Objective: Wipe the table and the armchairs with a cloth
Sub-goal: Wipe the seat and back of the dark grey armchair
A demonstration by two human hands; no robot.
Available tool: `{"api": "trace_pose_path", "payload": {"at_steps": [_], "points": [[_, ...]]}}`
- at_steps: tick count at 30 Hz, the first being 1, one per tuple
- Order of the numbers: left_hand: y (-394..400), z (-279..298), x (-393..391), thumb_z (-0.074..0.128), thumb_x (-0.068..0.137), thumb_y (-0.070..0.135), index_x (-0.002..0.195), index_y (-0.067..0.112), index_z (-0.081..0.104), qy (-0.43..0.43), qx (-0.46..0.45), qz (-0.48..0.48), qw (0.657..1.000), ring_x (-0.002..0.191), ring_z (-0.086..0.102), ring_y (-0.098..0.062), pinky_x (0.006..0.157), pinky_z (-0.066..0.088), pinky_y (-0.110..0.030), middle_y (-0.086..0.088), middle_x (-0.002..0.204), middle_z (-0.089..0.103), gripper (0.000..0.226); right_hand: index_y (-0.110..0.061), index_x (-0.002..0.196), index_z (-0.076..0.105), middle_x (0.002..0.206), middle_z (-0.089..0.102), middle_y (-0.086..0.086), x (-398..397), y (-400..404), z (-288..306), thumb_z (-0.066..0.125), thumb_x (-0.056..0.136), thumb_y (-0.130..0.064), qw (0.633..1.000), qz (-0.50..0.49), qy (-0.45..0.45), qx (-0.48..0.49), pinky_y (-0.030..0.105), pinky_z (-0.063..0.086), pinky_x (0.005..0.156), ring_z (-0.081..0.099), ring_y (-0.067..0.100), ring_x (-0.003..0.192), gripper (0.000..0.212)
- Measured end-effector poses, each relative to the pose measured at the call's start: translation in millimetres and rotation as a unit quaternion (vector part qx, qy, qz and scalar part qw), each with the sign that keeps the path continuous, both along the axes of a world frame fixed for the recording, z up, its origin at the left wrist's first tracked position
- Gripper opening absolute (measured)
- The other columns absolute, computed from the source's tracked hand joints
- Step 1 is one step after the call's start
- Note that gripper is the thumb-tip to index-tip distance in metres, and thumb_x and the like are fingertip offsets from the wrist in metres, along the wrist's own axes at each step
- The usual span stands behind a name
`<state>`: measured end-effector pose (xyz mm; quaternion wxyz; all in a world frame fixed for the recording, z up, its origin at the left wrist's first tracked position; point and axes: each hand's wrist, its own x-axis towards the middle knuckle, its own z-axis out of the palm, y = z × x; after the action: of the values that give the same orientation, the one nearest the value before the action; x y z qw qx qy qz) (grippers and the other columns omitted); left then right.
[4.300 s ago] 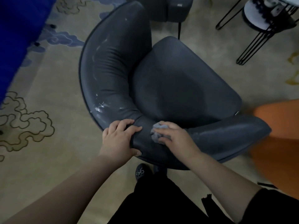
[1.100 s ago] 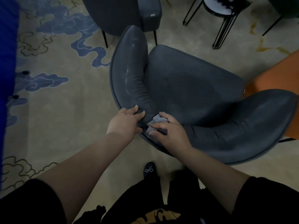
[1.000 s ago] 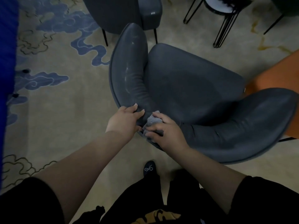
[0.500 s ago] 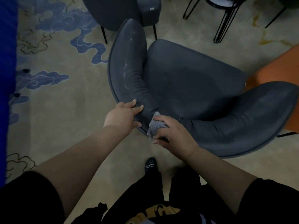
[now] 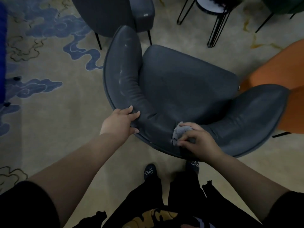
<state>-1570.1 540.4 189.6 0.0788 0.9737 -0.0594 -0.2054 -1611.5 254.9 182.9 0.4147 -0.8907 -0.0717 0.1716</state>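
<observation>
Beige carpet (image 5: 49, 129) with blue cloud swirls, chairs everywhere

Dark grey armchair (image 5: 189, 89) sits mid-floor, second grey chair (image 5: 115, 12) behind it, an orange chair (image 5: 279, 76) on the right, a black wire-legged stool (image 5: 213, 10) up top, plus two dark shoes (image 5: 149, 171).

Armchair (image 5: 181, 83) smooth, leather-like, faintly glossy; cloth (image 5: 181, 131) fuzzy, matt.

From above, a dark grey armchair (image 5: 185, 89) stands on patterned carpet (image 5: 49, 112). The left hand (image 5: 120, 122) clasps the curved back rim; just beside it, the right hand (image 5: 197, 142) presses a bunched grey cloth (image 5: 180, 131) onto the same rim.
</observation>
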Motion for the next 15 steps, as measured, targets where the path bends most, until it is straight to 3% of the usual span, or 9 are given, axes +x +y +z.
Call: {"api": "trace_pose_path", "payload": {"at_steps": [3,6,8,12,15], "points": [[-1.1,1.2,0.0,0.065,0.081,0.05,0.143,0.042,0.032,0.006,0.002,0.0,1.0,0.132,0.029,-0.019,0.104,0.033,-0.031,0.012,0.155,0.024,0.071,-0.037,0.061,0.07,0.116,0.056,-0.017,9.6,23.8,6.5,0.081,0.067,-0.029,0.997,-0.075,0.017,0.018,0.0,0.031,0.086,0.051,-0.01,0.105,0.015],[-2.5,3.1,0.7,0.066,0.081,0.05,0.143,0.041,0.032,0.008,0.01,-0.001,1.0,0.132,0.029,-0.021,0.105,0.032,-0.03,0.01,0.155,0.024,0.071,-0.027,0.073,0.076,0.129,0.053,-0.006,9.9,64.3,12.1,0.08,0.07,-0.027,0.998,0.034,-0.038,0.028,0.004,0.029,0.093,0.049,0.0,0.116,0.005],[-3.6,3.4,1.2,0.066,0.081,0.047,0.143,0.04,0.032,0.009,0.018,-0.001,1.0,0.132,0.03,-0.021,0.105,0.033,-0.03,0.01,0.155,0.024,0.071,-0.017,0.082,0.077,0.137,0.048,0.006,6.7,89.0,12.4,0.077,0.075,-0.022,0.989,0.128,-0.077,0.012,0.017,0.032,0.1,0.045,0.017,0.125,0.009],[-4.4,1.7,0.2,0.066,0.083,0.041,0.143,0.04,0.033,0.004,0.019,0.006,1.0,0.132,0.03,-0.021,0.104,0.036,-0.031,0.009,0.155,0.024,0.069,-0.009,0.09,0.073,0.143,0.04,0.015,6.1,102.1,7.3,0.072,0.08,-0.021,0.973,0.181,-0.132,-0.048,0.038,0.033,0.107,0.035,0.032,0.132,0.015],[-5.4,0.5,-3.2,0.066,0.083,0.041,0.144,0.04,0.031,0.006,0.013,0.01,1.0,0.134,0.028,-0.021,0.106,0.036,-0.034,0.009,0.156,0.022,0.07,-0.009,0.088,0.071,0.144,0.039,0.012,5.3,96.1,3.3,0.073,0.079,-0.024,0.966,0.206,-0.137,-0.071,0.039,0.034,0.106,0.033,0.031,0.134,0.018]]}}
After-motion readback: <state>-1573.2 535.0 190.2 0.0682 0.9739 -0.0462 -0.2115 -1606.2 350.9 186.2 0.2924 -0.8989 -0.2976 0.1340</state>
